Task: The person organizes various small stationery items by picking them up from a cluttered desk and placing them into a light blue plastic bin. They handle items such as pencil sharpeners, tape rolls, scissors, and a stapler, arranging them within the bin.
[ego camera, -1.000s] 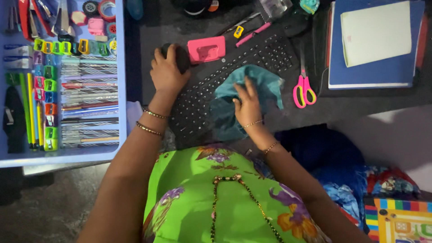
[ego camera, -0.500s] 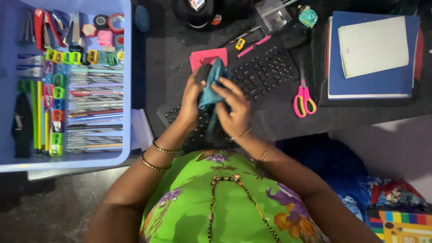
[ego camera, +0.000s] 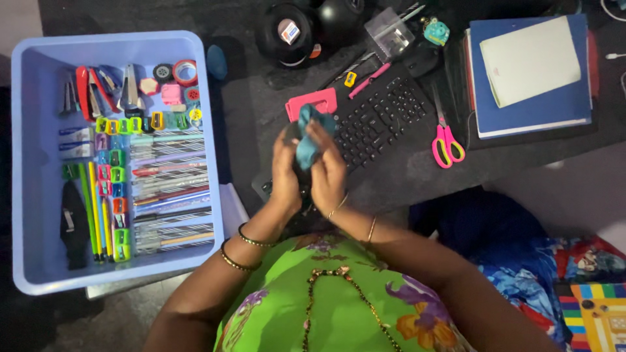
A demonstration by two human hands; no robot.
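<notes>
My left hand and my right hand are raised together over the near left end of a black keyboard. Between them they hold a small black object, which looks like a computer mouse and is mostly hidden by my fingers. A teal cloth is bunched over its top, and the fingers of my right hand press on the cloth. A pink flat item lies on the dark desk just beyond my hands.
A blue tray at the left holds rows of pens, pencils, sharpeners and staplers. Pink-handled scissors lie right of the keyboard. A blue folder with a pale notebook sits at the far right. Black round speakers and a clear box stand behind.
A second ago my left hand rested on the black object and my right pressed the cloth on the keyboard. Both hands have since come together, lifting the object and the cloth.
</notes>
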